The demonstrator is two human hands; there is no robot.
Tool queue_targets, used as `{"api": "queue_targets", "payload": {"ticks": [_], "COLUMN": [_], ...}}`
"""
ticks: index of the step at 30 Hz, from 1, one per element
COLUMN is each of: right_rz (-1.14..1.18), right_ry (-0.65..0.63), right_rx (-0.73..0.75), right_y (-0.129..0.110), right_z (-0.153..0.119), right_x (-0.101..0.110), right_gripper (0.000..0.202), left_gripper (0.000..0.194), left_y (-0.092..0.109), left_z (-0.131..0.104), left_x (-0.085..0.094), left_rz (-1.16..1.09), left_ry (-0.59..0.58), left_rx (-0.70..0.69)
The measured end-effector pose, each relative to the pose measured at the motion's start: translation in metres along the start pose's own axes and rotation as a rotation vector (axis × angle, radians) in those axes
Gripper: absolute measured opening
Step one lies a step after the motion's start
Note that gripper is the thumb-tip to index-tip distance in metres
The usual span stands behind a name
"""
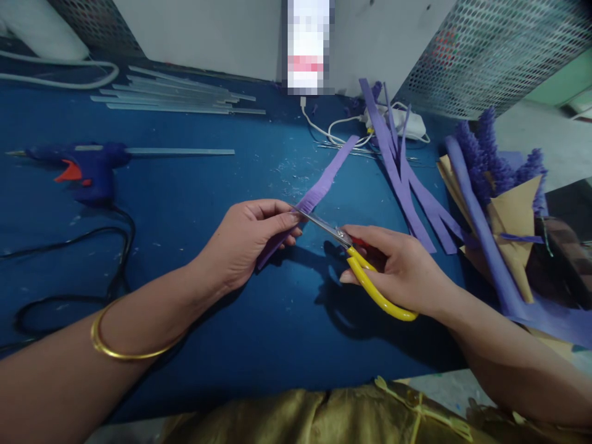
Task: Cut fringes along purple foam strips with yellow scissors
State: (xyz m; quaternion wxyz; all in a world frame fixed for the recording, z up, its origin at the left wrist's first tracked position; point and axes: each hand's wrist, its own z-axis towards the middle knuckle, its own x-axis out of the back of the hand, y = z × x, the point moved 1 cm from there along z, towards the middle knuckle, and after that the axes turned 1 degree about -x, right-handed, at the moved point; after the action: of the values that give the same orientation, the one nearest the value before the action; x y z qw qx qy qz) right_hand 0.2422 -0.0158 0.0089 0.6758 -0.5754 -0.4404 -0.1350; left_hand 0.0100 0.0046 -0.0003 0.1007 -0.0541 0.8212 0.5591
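Near the middle of the blue table, my left hand (259, 237) pinches a purple crepe paper strip (324, 183) between thumb and fingers. The strip runs up and to the right, its upper part showing fine cuts or creases, while its other end hangs below my fingers. My right hand (393, 259) grips scissors (374, 293) with yellow-coated handles. Their metal blades point left and meet the strip right beside my left thumb. Whether the blades are fully closed I cannot tell.
A blue glue gun (95, 169) with a clear stick lies left, its black cord (124, 246) trailing below. Glue sticks (176, 92) lie behind. Cut purple strips (398, 179) and a white cable (319, 126) are at the back right. Purple flowers (485, 154) with brown paper (513, 216) sit far right.
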Motion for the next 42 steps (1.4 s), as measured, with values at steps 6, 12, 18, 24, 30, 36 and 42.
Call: {"api": "queue_targets", "payload": {"ticks": [6, 12, 18, 24, 30, 36, 42], "right_rz": [-0.002, 0.041, 0.059, 0.071, 0.031, 0.091, 0.149], "right_ry": [-0.02, -0.042, -0.069, -0.076, -0.057, -0.09, -0.084], "right_rx": [-0.004, 0.001, -0.015, -0.015, -0.003, -0.031, -0.049], "right_y": [-0.0003, -0.0009, -0.0006, 0.0002, -0.0029, -0.0003, 0.0055], "right_z": [-0.0012, -0.0014, -0.0037, -0.0049, -0.0026, -0.0047, -0.0061], "right_x": [0.0013, 0.0008, 0.0013, 0.0021, 0.0015, 0.002, -0.0007], "right_gripper": [0.049, 0.043, 0.044, 0.045, 0.043, 0.044, 0.049], "left_gripper": [0.015, 0.014, 0.013, 0.009, 0.011, 0.013, 0.012], "left_y": [-0.0014, -0.0013, -0.0011, 0.0, 0.0003, 0.0001, 0.0003], "left_z": [0.0007, 0.001, 0.0005, 0.0004, 0.0, -0.0004, -0.001], "left_x": [0.0016, 0.0012, 0.0013, -0.0005, -0.0014, -0.0008, 0.0004], "left_rz": [-0.004, 0.003, 0.008, -0.007, 0.01, 0.024, 0.025], "left_ry": [0.002, -0.012, -0.011, 0.008, -0.01, -0.026, -0.043], "left_rx": [-0.009, -0.009, -0.008, 0.009, 0.031, 0.045, 0.034]}}
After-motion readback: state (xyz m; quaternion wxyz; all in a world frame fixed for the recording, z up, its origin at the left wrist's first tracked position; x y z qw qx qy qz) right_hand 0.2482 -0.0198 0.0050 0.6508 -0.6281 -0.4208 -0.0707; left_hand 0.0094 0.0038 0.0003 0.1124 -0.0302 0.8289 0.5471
